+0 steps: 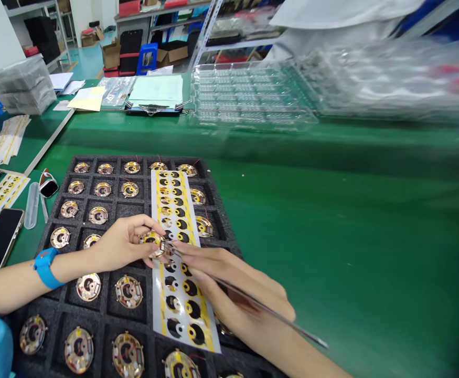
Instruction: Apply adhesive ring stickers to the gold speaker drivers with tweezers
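Observation:
My left hand [121, 242], with a blue wrist strap [47, 268], pinches a round gold-rimmed watch module [151, 243] by its edge. In my right hand [241, 299] is a pair of metal tweezers [272, 310], their tips meeting the right side of that module; whether they hold anything is too small to tell. Beneath both hands lies a white and yellow sheet of black crescent stickers [185, 320]. It rests on a black foam tray [109, 252], whose square pockets hold several similar modules [129, 291].
On the left lie a phone [0, 239], a smartwatch [49, 185], a clear plastic case [32, 205] and more sticker sheets [7, 139]. Along the back of the green table [331, 236] are a clipboard with papers [156, 92] and clear plastic trays [248, 94].

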### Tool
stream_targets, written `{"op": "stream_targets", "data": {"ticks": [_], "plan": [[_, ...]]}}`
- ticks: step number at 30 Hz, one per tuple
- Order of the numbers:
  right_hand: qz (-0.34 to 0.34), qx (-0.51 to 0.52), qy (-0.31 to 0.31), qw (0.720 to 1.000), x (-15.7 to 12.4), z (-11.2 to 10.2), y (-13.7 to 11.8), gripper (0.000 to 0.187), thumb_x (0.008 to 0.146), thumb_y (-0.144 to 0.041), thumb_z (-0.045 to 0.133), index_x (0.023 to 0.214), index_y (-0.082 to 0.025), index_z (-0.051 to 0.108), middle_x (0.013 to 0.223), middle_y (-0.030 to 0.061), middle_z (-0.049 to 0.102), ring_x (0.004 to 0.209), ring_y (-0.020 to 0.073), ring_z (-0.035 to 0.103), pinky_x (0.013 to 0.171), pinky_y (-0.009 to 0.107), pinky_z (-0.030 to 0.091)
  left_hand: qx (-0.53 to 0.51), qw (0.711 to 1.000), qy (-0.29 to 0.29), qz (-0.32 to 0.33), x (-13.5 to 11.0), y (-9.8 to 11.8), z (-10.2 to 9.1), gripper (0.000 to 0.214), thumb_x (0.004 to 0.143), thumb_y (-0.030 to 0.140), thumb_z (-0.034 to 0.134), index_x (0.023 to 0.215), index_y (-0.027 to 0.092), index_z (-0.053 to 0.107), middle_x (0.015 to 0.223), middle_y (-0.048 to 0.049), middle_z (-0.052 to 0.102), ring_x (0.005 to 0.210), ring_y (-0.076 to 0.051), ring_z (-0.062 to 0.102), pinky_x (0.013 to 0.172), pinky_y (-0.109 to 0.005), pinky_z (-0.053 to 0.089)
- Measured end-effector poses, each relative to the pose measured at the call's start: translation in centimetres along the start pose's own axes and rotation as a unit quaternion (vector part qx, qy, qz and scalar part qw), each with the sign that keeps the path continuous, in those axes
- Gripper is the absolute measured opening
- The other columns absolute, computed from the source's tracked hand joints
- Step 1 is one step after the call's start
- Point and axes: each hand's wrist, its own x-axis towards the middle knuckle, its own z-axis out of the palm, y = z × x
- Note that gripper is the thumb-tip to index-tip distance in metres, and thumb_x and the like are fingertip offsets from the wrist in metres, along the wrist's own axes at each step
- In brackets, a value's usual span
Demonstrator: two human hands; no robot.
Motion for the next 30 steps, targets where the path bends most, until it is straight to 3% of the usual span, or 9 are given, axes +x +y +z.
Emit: {"op": "stream_targets", "data": {"ticks": [5, 9, 14, 20, 23, 26, 30], "plan": [[0.025, 0.002, 0.088, 0.996, -0.3, 0.0, 0.4, 0.029, 0.092, -0.009, 0.058, 0.107, -0.031, 0.070, 0.101, 0.0034, 0.070, 0.092, 0.0224, 0.068, 0.076, 0.036, 0.058, 0.039, 0.999, -0.001, 0.005, 0.0, 0.2, -0.6, 0.019, 0.080, 0.023, 0.066, 0.092, 0.016, 0.054, 0.077, 0.0005, 0.062, 0.067, -0.014, 0.069, 0.045, -0.017, 0.050], [0.099, 0.029, 0.129, 0.986, 0.0, 0.1, 2.2, 0.010, 0.095, -0.029, 0.062, 0.093, -0.029, 0.072, 0.091, 0.0024, 0.070, 0.083, 0.0193, 0.067, 0.070, 0.030, 0.059, 0.033, 0.999, -0.001, -0.009, -0.1, 0.3, -0.8, 0.013, 0.087, 0.018, 0.053, 0.099, 0.014, 0.056, 0.082, -0.0022, 0.065, 0.077, -0.013, 0.070, 0.064, -0.023, 0.058], [0.173, 0.064, 0.119, 0.976, 0.2, 0.1, 2.9, 0.019, 0.092, -0.045, 0.067, 0.090, -0.027, 0.072, 0.088, 0.0021, 0.070, 0.078, 0.0172, 0.069, 0.066, 0.025, 0.060, 0.010, 1.000, 0.002, -0.012, -0.1, 0.4, -0.8, 0.022, 0.084, 0.005, 0.044, 0.100, 0.014, 0.055, 0.092, -0.0043, 0.067, 0.087, -0.013, 0.070, 0.077, -0.025, 0.058], [0.125, 0.063, 0.105, 0.985, 0.6, 0.4, 2.3, 0.022, 0.093, -0.047, 0.065, 0.086, -0.027, 0.072, 0.085, 0.0012, 0.069, 0.077, 0.0152, 0.069, 0.064, 0.020, 0.060, 0.012, 1.000, -0.024, -0.012, -0.3, 0.7, -0.8, 0.020, 0.081, 0.008, 0.048, 0.099, 0.015, 0.052, 0.083, -0.0029, 0.069, 0.076, -0.012, 0.072, 0.070, -0.022, 0.058], [0.134, 0.062, 0.108, 0.983, 0.5, 0.3, 2.3, 0.023, 0.092, -0.048, 0.066, 0.086, -0.027, 0.072, 0.086, 0.0016, 0.069, 0.077, 0.0147, 0.069, 0.065, 0.019, 0.059, 0.042, 0.999, 0.011, 0.007, -0.2, 1.2, -1.2, 0.017, 0.080, 0.012, 0.052, 0.096, 0.016, 0.050, 0.080, -0.0019, 0.067, 0.072, -0.013, 0.071, 0.064, -0.022, 0.057], [0.154, 0.067, 0.113, 0.979, 0.4, 0.3, 2.5, 0.024, 0.090, -0.049, 0.067, 0.086, -0.026, 0.072, 0.087, 0.0016, 0.069, 0.077, 0.0144, 0.069, 0.066, 0.018, 0.059, 0.074, 0.993, 0.082, 0.037, 0.2, 1.9, -2.2, 0.021, 0.079, 0.013, 0.053, 0.098, 0.018, 0.044, 0.082, -0.0018, 0.067, 0.070, -0.013, 0.070, 0.061, -0.022, 0.056], [0.166, 0.076, 0.113, 0.977, 0.4, 0.4, 2.5, 0.025, 0.089, -0.051, 0.068, 0.085, -0.026, 0.071, 0.084, 0.0011, 0.069, 0.077, 0.0147, 0.068, 0.065, 0.019, 0.058, 0.182, 0.968, 0.167, 0.050, 0.9, 2.1, -3.8, 0.022, 0.081, 0.014, 0.048, 0.100, 0.020, 0.040, 0.085, 0.0023, 0.059, 0.068, -0.012, 0.069, 0.059, -0.024, 0.056]]}}
